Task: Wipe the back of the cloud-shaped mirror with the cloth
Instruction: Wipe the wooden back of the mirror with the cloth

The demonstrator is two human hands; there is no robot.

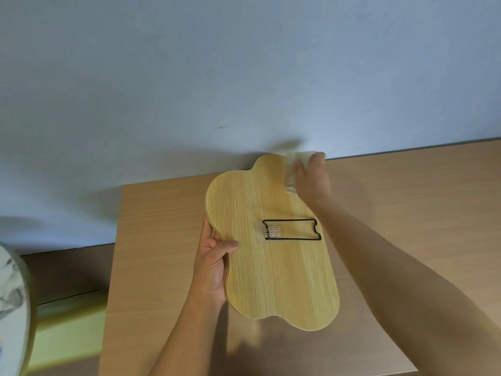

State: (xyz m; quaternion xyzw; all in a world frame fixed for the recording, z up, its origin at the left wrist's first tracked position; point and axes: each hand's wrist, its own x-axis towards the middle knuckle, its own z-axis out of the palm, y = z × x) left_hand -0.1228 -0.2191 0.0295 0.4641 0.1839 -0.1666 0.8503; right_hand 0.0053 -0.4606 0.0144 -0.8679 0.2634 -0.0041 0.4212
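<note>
The cloud-shaped mirror [271, 270] lies with its light wood-grain back facing up, over the wooden table. A black wire stand [291, 229] with a clear clip is folded flat against that back. My left hand [212, 267] grips the mirror's left edge, thumb on top. My right hand [311, 180] presses a pale cloth [295, 165] onto the mirror's far right lobe; the cloth is blurred from motion.
The wooden table [151, 253] stands against a pale blue wall [217, 77]. A white marbled round object [10, 308] sits at the far left, beside a light green surface [67, 337] below the table's left edge.
</note>
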